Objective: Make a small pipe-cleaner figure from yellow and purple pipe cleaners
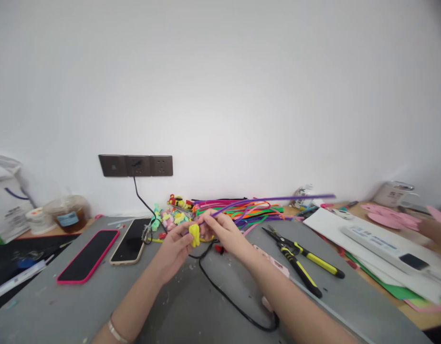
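Note:
My left hand [175,251] is closed, its fingers and thumb pinching a small piece of bent yellow pipe cleaner [194,235]. Close beside it, my right hand [224,234] pinches a long purple pipe cleaner [274,198] near one end. The purple stem stretches away to the right above the table, its far end slightly blurred. Both hands meet over the middle of the grey mat [192,306]. Whether the purple stem touches the yellow piece is hidden by the fingers.
Behind my hands lie a pile of coloured pipe cleaners [263,210] and small pastel pieces [170,219]. Two phones [88,258] rest at left, yellow-black pliers [295,255] at right. A black cable [224,294] crosses the mat. Another person's hand [435,231] shows at the right edge.

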### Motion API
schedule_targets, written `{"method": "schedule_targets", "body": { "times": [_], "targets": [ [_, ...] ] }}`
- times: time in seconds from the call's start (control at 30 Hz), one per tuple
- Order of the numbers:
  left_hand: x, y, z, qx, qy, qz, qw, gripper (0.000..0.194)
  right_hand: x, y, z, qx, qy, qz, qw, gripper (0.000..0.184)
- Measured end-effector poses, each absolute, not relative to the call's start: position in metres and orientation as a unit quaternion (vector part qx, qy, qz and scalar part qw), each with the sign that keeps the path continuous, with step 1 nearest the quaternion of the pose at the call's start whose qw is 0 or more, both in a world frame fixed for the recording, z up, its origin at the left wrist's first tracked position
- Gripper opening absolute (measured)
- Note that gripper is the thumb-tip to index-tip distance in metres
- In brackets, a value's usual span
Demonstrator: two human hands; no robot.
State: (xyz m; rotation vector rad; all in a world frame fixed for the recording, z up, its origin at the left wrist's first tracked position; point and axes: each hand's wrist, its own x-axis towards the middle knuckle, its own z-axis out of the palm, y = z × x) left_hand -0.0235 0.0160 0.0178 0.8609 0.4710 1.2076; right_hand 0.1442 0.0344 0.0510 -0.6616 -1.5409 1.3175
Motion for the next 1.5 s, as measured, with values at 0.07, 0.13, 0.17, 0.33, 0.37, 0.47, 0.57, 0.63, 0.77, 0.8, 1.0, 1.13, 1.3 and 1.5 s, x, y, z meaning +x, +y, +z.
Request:
{"method": "schedule_targets", "body": {
  "times": [0.07,0.13,0.17,0.33,0.37,0.47,0.57,0.63,0.77,0.8,1.0,1.13,1.3,1.5],
  "targets": [
    [-0.018,0.014,0.016,0.369,0.236,0.545,0.714,0.048,0.148,0.034,0.043,-0.289,-0.576,0.515,0.565,0.044],
    [-0.013,0.014,0.013,0.352,0.261,0.555,0.708,0.048,0.152,0.034,0.036,-0.295,-0.517,0.488,0.638,0.043],
    [-0.011,0.014,0.011,0.345,0.271,0.560,0.703,0.046,0.153,0.033,0.033,-0.292,-0.495,0.483,0.660,0.043],
    [-0.003,0.013,0.004,0.339,0.285,0.563,0.698,0.041,0.152,0.023,0.021,-0.268,-0.465,0.540,0.648,0.041],
    [-0.002,0.013,0.004,0.341,0.285,0.561,0.698,0.040,0.151,0.021,0.020,-0.266,-0.467,0.551,0.639,0.040],
    [-0.001,0.011,0.005,0.347,0.286,0.562,0.694,0.035,0.151,0.015,0.020,-0.259,-0.472,0.570,0.621,0.038],
    [0.000,0.009,0.007,0.349,0.285,0.563,0.693,0.032,0.153,0.011,0.019,-0.257,-0.483,0.574,0.609,0.035],
    [0.002,0.008,0.007,0.343,0.287,0.567,0.692,0.035,0.154,0.010,0.018,-0.268,-0.501,0.562,0.601,0.033],
    [0.004,0.008,0.005,0.346,0.298,0.571,0.682,0.038,0.155,0.010,0.016,-0.306,-0.542,0.517,0.588,0.031],
    [0.004,0.008,0.004,0.353,0.300,0.572,0.677,0.038,0.156,0.011,0.016,-0.315,-0.550,0.505,0.585,0.031],
    [0.004,0.007,0.002,0.373,0.311,0.578,0.656,0.034,0.159,0.012,0.016,-0.342,-0.581,0.468,0.571,0.032],
    [0.004,0.007,0.002,0.387,0.314,0.579,0.645,0.033,0.160,0.011,0.016,-0.342,-0.584,0.472,0.565,0.032],
    [0.002,0.009,0.001,0.456,0.328,0.564,0.605,0.030,0.161,0.013,0.015,-0.310,-0.533,0.511,0.599,0.031],
    [0.002,0.009,-0.001,0.564,0.325,0.526,0.547,0.033,0.166,0.020,0.014,-0.300,-0.481,0.508,0.649,0.033]
  ]
}}
